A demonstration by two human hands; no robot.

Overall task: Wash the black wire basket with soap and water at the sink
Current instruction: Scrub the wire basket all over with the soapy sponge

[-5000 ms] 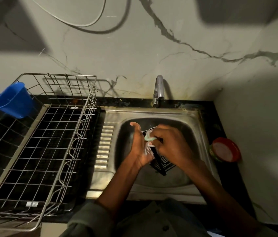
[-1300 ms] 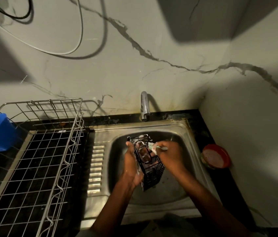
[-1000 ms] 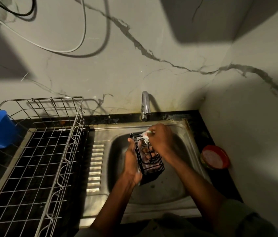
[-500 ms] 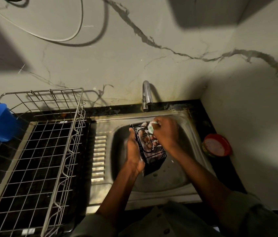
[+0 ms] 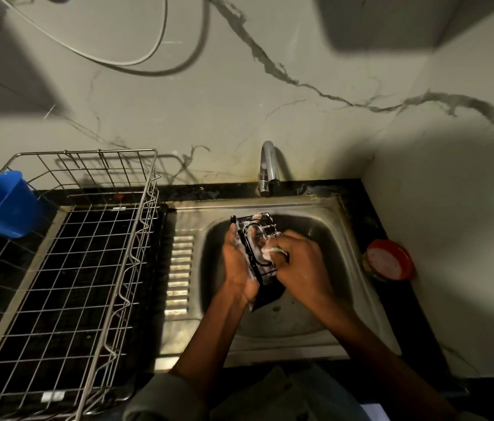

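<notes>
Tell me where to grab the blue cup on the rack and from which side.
Grip the blue cup by its open rim, coming from the left. It lies tilted at the far-left corner of the wire rack, mouth facing left and up, so the rim is exposed there; the rack's wires block its right side.

You're working in dim light; heavy shadows sit at ten and one o'clock on the wall [image 5: 239,95], hands motion-blurred, edges bowed.
</notes>
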